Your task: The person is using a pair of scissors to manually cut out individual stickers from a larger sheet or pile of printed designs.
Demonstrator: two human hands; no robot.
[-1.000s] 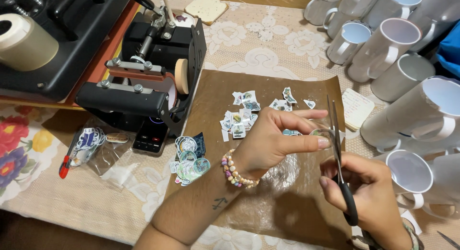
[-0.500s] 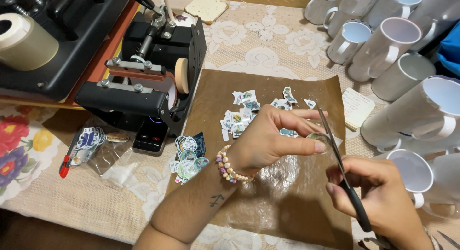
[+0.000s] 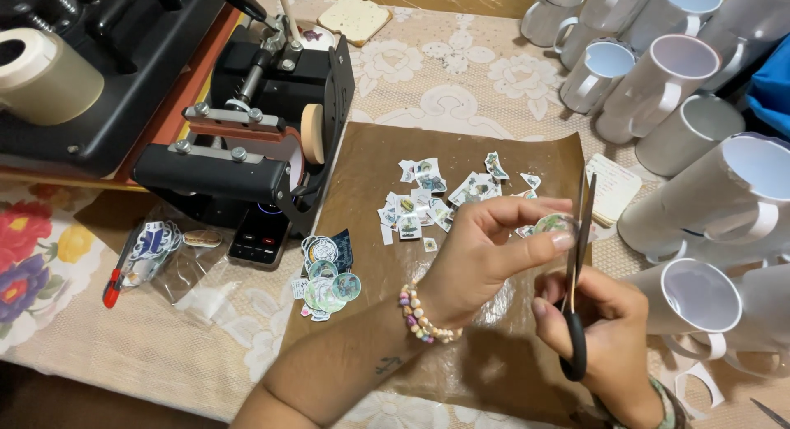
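Observation:
My left hand (image 3: pixel 485 252) pinches a small round printed sticker (image 3: pixel 553 225) between thumb and fingertips above a brown sheet of paper (image 3: pixel 362 231). A bead bracelet circles that wrist. My right hand (image 3: pixel 605 330) grips black-handled scissors (image 3: pixel 576 264), blades pointing up and closed against the sticker's right edge. Paper offcuts (image 3: pixel 436 194) lie scattered on the sheet beyond my hands. A small pile of cut round stickers (image 3: pixel 325 281) rests at the sheet's left edge.
A black mug heat press (image 3: pixel 247 141) stands at left with a roll of tape (image 3: pixel 41 75) on it. Several white mugs (image 3: pixel 658 83) lie and stand at right. A plastic bag of stickers (image 3: pixel 156 248) and a red-handled tool (image 3: pixel 115 277) lie on the lace tablecloth.
The scissors have swung upright and closed in on the sticker. My right hand has moved up and left toward my left hand, which has turned the sticker slightly.

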